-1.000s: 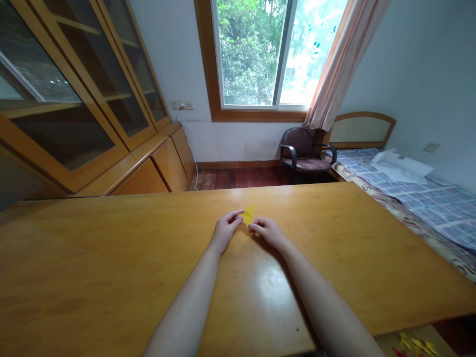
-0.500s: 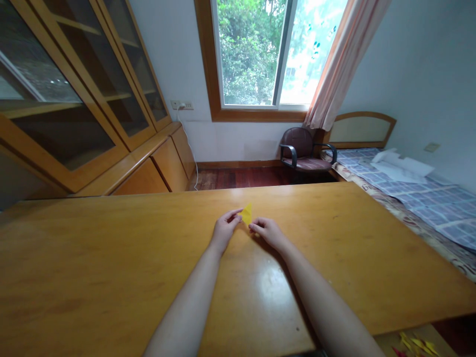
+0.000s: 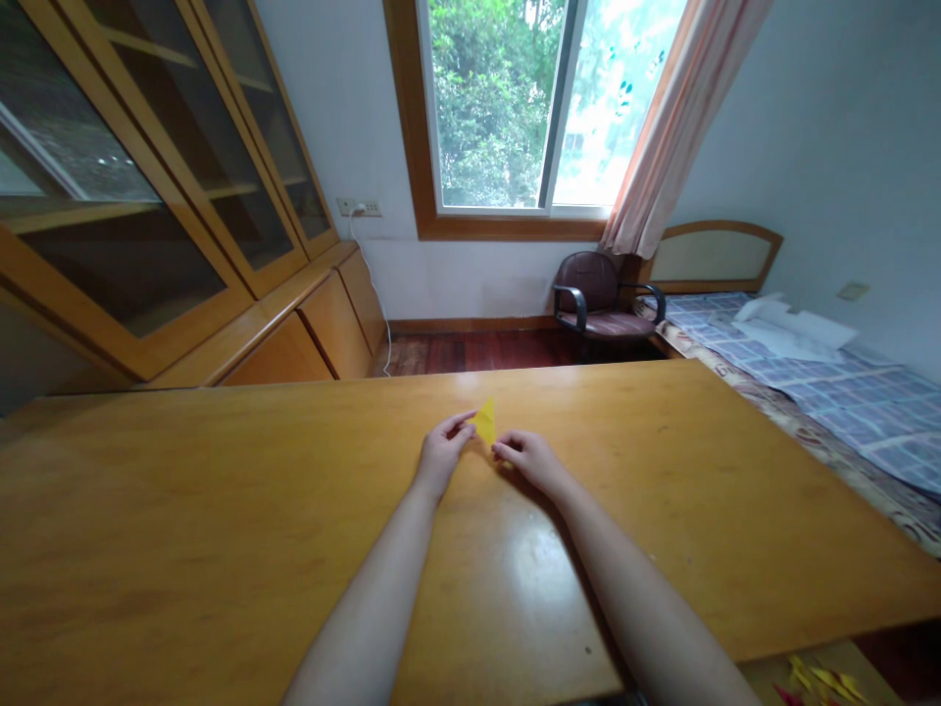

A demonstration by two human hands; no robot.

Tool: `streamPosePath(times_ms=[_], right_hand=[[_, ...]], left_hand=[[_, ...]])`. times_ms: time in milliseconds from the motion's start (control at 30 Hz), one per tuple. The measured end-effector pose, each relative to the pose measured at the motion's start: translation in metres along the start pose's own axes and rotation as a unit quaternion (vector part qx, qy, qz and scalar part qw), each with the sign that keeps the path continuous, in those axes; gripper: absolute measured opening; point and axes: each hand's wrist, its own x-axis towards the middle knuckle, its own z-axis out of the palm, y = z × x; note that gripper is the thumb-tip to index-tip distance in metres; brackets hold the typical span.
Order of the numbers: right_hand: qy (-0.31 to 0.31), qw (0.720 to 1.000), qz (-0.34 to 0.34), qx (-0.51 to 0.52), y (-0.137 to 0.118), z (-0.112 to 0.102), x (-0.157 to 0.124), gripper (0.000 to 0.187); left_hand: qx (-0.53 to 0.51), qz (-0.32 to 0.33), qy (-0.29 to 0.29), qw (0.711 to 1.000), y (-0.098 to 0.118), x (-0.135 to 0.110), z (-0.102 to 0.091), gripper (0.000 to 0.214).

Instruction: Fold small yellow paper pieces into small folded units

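A small piece of yellow folded paper [image 3: 485,421], roughly triangular with its point upward, is held between my hands over the far middle of the wooden table [image 3: 221,529]. My left hand [image 3: 442,449] pinches its left edge between thumb and fingers. At the paper's lower right corner, the closed fingertips of my right hand [image 3: 526,455] grip it. The fine folds are too small to make out.
Several yellow and red folded paper pieces [image 3: 827,679] lie on a lower surface at the bottom right. Beyond the table stand a maroon armchair [image 3: 594,294] and a glass-door cabinet [image 3: 242,226]. A bed [image 3: 830,382] runs along the right.
The yellow paper and the fingers of my left hand have shifted slightly to the left. My right hand stays almost where it was.
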Motion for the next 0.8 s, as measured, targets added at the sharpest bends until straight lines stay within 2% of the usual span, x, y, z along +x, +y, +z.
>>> streamPosePath(times_ms=[333,600,800], right_hand=[[-0.003,1.0,-0.012,-0.028,0.0032,0.0003,0.0009,0.02],[0.006,0.998,-0.019,-0.053,-0.0011,0.0008,-0.0008,0.016],[0.023,0.999,-0.023,-0.013,-0.0023,-0.0012,-0.0015,0.028]], left_hand=[[-0.004,0.003,0.005,1.0,0.0005,-0.0009,0.0001,0.039],[-0.049,0.011,0.069,0.996,-0.006,0.0058,-0.0034,0.043],[-0.036,0.012,0.035,0.999,-0.0023,0.0024,-0.0005,0.041]])
